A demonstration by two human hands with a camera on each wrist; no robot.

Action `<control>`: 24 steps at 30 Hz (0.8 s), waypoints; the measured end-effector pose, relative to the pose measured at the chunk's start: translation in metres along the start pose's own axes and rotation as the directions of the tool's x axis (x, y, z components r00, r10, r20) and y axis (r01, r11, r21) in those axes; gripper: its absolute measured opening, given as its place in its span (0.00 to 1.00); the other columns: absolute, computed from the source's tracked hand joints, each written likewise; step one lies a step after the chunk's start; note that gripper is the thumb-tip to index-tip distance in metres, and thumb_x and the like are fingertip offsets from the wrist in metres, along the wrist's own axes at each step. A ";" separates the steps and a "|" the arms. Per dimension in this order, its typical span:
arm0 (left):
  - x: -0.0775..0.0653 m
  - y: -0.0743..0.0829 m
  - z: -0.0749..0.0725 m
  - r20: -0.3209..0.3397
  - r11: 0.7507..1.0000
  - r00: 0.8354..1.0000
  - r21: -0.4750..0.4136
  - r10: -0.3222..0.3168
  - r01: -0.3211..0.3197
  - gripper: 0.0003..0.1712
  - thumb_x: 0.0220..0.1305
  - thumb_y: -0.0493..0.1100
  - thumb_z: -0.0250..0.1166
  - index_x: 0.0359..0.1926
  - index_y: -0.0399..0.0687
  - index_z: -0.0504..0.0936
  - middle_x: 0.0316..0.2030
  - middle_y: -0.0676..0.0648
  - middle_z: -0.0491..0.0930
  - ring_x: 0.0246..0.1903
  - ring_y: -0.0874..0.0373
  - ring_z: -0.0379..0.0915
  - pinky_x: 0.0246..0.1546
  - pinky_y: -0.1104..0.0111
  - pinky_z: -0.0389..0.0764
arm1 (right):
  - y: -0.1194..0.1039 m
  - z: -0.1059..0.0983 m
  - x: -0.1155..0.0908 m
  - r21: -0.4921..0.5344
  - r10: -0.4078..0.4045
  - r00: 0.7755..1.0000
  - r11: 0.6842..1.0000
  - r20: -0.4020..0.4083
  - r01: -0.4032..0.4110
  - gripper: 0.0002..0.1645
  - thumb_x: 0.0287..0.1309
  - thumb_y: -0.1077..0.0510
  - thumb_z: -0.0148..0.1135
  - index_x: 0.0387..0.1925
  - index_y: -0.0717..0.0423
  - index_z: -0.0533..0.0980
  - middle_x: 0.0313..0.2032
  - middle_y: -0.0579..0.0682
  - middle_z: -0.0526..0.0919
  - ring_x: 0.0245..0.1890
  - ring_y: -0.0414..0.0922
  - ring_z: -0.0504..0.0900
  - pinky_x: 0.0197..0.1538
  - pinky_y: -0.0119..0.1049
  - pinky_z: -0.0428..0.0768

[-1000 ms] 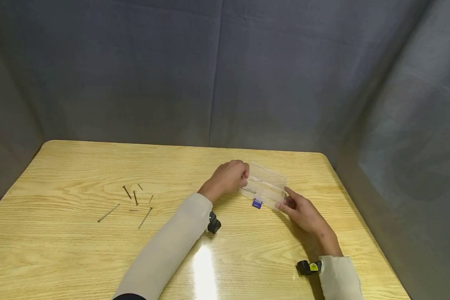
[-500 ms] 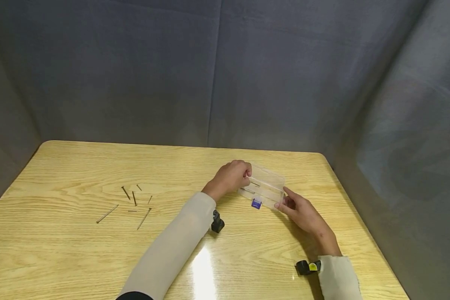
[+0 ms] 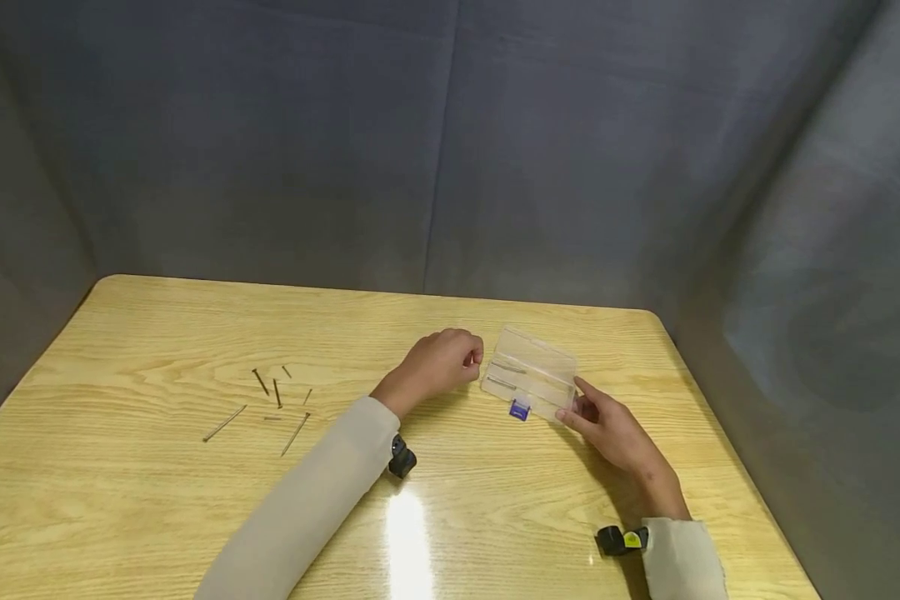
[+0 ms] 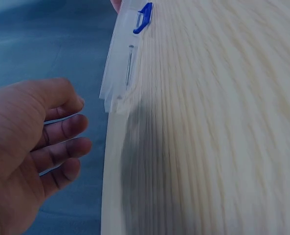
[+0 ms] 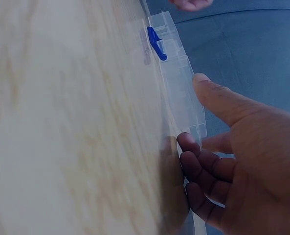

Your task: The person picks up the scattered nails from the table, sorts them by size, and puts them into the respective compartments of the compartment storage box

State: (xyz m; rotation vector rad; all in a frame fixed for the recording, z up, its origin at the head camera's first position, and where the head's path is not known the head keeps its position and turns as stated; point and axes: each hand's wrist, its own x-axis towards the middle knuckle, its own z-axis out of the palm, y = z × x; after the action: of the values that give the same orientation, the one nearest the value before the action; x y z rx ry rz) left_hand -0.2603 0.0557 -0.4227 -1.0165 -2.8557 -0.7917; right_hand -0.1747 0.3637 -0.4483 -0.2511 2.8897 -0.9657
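A clear plastic box (image 3: 532, 387) with its lid raised and a blue latch (image 3: 520, 410) stands on the right half of the table. Several nails (image 3: 502, 383) lie inside it, toward its left end. My right hand (image 3: 611, 429) holds the box by its right end; in the right wrist view the thumb (image 5: 218, 95) is at the top edge and the fingers are at the end wall. Just left of the box, my left hand (image 3: 438, 362) hangs with its fingers loosely curled. Nothing shows between those fingers (image 4: 66, 149) in the left wrist view.
Several loose nails of different lengths lie on the left half of the wooden table (image 3: 157, 517), among them a long nail (image 3: 225, 423) and a short one (image 3: 287, 372). A grey curtain (image 3: 345, 150) encloses the back and sides.
My left hand was over the left end of the box and has drawn back to the left, away from it. Nails in the box are now uncovered. The right hand keeps its hold.
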 end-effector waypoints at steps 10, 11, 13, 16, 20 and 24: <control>-0.037 -0.002 -0.018 0.009 0.997 1.000 -0.074 0.011 -0.010 0.02 0.68 0.43 0.65 0.38 0.52 0.83 0.32 0.58 0.77 0.32 0.60 0.72 0.31 0.66 0.74 | -0.001 -0.003 0.000 -0.010 0.001 1.000 1.000 0.003 -0.001 0.49 0.71 0.43 0.63 0.77 0.69 0.54 0.43 0.52 0.77 0.41 0.48 0.73 0.43 0.42 0.72; -0.042 -0.001 -0.021 0.009 0.997 1.000 -0.078 0.013 -0.013 0.02 0.68 0.43 0.65 0.38 0.52 0.83 0.32 0.58 0.77 0.32 0.60 0.72 0.31 0.66 0.74 | -0.001 -0.003 0.000 -0.013 -0.001 1.000 1.000 0.001 0.001 0.49 0.71 0.43 0.63 0.77 0.69 0.55 0.42 0.52 0.77 0.40 0.48 0.73 0.43 0.42 0.71; -0.052 0.001 -0.025 0.008 0.998 1.000 -0.069 0.011 -0.011 0.01 0.68 0.43 0.66 0.39 0.52 0.83 0.33 0.58 0.77 0.33 0.60 0.72 0.31 0.65 0.74 | -0.001 -0.004 0.000 -0.012 -0.007 1.000 1.000 0.003 0.007 0.49 0.71 0.44 0.63 0.77 0.69 0.55 0.42 0.52 0.77 0.40 0.48 0.72 0.43 0.41 0.71; -0.066 0.002 -0.031 0.005 0.999 1.000 -0.038 -0.003 0.003 0.02 0.67 0.43 0.66 0.40 0.53 0.82 0.33 0.57 0.77 0.32 0.60 0.71 0.30 0.64 0.74 | 0.000 -0.004 0.000 0.001 -0.017 1.000 1.000 0.018 0.017 0.50 0.71 0.43 0.63 0.77 0.69 0.54 0.42 0.51 0.77 0.40 0.48 0.72 0.43 0.40 0.71; -0.082 0.001 -0.037 -0.017 0.999 1.000 0.041 -0.001 0.001 0.04 0.67 0.41 0.65 0.42 0.52 0.83 0.34 0.55 0.78 0.29 0.60 0.70 0.27 0.65 0.73 | 0.001 -0.004 0.000 0.006 -0.010 1.000 1.000 0.019 0.010 0.51 0.71 0.42 0.63 0.77 0.69 0.54 0.43 0.51 0.77 0.41 0.47 0.72 0.43 0.40 0.72; -0.098 0.000 -0.041 -0.049 0.995 0.999 0.100 0.017 -0.012 0.05 0.66 0.40 0.65 0.42 0.51 0.84 0.33 0.56 0.79 0.28 0.62 0.72 0.25 0.66 0.73 | 0.002 -0.005 -0.002 0.000 0.005 1.000 1.000 0.007 -0.005 0.51 0.70 0.41 0.63 0.77 0.69 0.54 0.43 0.51 0.77 0.41 0.48 0.73 0.44 0.41 0.72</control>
State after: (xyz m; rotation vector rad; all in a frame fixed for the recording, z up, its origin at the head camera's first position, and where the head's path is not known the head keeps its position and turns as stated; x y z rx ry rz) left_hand -0.1898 -0.0214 -0.4036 -0.9897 -2.8109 -0.6564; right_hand -0.1741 0.3687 -0.4458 -0.2472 2.8828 -0.9620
